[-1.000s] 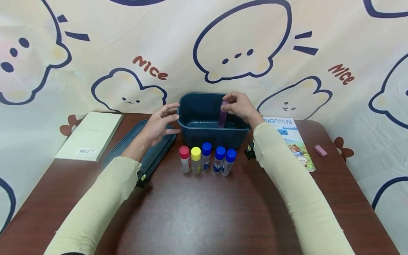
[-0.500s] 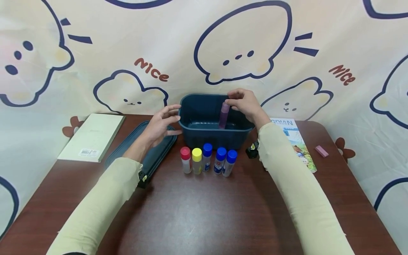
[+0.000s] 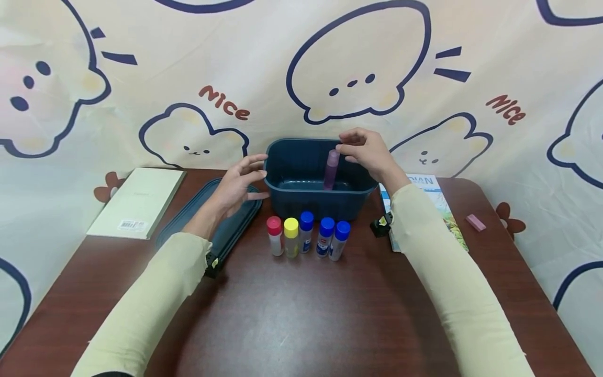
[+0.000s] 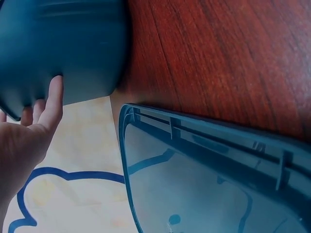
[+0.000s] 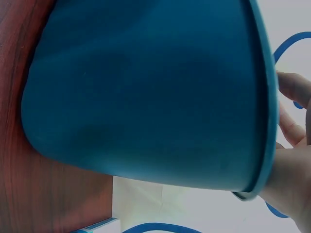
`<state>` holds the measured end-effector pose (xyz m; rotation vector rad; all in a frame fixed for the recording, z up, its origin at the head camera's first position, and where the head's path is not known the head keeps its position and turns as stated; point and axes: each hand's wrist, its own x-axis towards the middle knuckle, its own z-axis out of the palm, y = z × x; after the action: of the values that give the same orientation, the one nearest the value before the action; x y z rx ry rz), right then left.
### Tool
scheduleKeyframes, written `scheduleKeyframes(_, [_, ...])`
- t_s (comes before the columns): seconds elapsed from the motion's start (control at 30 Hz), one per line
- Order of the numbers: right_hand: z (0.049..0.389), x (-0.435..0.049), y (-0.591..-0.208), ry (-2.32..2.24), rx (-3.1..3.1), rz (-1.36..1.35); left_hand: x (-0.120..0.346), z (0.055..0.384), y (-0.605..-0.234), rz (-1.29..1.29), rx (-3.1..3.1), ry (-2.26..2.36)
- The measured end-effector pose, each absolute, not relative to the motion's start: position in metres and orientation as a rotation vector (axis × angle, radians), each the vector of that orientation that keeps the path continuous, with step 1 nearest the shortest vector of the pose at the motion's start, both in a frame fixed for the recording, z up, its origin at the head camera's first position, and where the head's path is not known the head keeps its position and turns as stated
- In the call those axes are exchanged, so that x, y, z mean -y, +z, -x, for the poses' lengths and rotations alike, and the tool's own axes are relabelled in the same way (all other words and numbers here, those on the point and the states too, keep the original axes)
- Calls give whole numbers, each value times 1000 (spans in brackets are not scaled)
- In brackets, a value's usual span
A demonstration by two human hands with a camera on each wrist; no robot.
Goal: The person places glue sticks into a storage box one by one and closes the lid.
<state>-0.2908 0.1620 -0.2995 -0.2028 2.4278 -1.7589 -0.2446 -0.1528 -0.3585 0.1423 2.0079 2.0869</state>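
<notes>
A translucent purple tube (image 3: 331, 170), shaped like a glue stick, stands nearly upright inside the dark blue-green plastic bin (image 3: 320, 201). My right hand (image 3: 367, 152) is over the bin's right rim, thumb and fingers loosely spread right beside the tube's top. My left hand (image 3: 235, 183) has its fingers relaxed against the bin's left side; in the left wrist view one finger (image 4: 56, 97) lies along the bin's wall (image 4: 77, 53). In front of the bin stand several clear tubes with caps: a red-capped one (image 3: 275, 238), a yellow-capped one (image 3: 291, 238) and blue-capped ones (image 3: 324, 238).
The bin's lid (image 3: 231, 225) lies on the brown table (image 3: 301, 314) under the left forearm. A pale notebook (image 3: 141, 201) is at the far left. To the right are a colourful magazine (image 3: 426, 184), partly under the right arm, and a small pink block (image 3: 476, 222).
My right hand has let go of the purple tube and drawn slightly up and to the right. The tube stays standing in the bin. My left hand holds its place at the bin.
</notes>
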Motion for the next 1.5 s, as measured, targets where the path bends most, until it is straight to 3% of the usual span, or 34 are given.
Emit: scheduleKeyframes(1.5, [226, -190, -306, -1801, -2419, 521, 151, 244, -358, -145, -2016, 2080])
